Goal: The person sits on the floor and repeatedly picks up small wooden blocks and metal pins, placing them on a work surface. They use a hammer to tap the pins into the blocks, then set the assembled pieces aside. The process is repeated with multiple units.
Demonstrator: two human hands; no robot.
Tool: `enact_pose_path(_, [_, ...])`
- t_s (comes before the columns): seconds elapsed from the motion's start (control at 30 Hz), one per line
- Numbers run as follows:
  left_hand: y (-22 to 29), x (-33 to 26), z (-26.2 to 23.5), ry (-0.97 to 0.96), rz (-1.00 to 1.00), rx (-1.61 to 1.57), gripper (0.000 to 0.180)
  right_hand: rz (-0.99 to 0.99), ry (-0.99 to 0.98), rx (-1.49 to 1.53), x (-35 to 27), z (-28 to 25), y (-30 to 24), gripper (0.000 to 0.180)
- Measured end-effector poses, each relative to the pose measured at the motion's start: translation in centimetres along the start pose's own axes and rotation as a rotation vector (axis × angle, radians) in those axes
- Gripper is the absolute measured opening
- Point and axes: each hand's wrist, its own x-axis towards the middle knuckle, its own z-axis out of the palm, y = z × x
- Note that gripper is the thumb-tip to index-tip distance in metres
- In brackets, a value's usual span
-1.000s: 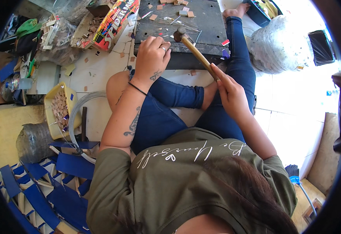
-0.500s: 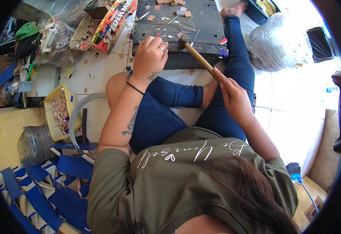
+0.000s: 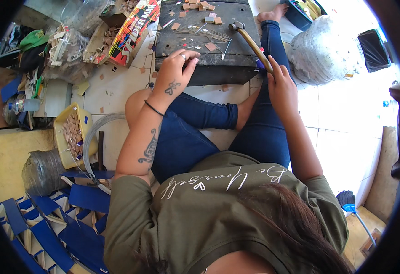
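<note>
My right hand (image 3: 282, 91) is wrapped round the wooden handle of a hammer (image 3: 253, 47), with its metal head raised above the right side of a low black work block (image 3: 223, 75). My left hand (image 3: 175, 71) is over the block's near left edge, its thumb and index finger slightly apart and nothing visible between them. Its other fingers are partly hidden. Beyond it on the block lie thin metal wires (image 3: 204, 32), small square tan pieces (image 3: 211, 47) and a white stick-like piece (image 3: 226, 49).
To the left stand an open printed carton (image 3: 133, 34) of small pieces, a yellow tub (image 3: 63, 150) of tan squares and a coil of grey wire (image 3: 90, 132). Blue-and-white box-like pieces (image 3: 49, 237) fill the lower left. A stuffed clear bag (image 3: 323, 50) is at the right.
The hammer has swung up and to the right, away from the block's near edge. My left hand has dropped slightly nearer, its fingers loosening from a pinch.
</note>
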Motion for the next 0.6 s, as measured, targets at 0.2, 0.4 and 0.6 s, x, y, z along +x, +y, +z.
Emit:
enact_pose_path(0.2, [2.8, -3.0, 3.6, -0.024, -0.466, -0.964, 0.02, -0.189, 0.244, -0.176, 1.7, 1.2, -1.2, 0.04])
enact_pose_path(0.4, [5.8, -4.6, 5.1, 0.011, -0.532, -1.062, 0.021, -0.017, -0.17, 1.1, 1.4, 0.6, -4.6, 0.022])
enact_pose_path(0.6, [7.4, -4.3, 4.4, -0.08, -0.418, -1.018, 0.027, 0.108, -0.342, 1.295, 1.9, 1.6, -5.9, 0.017])
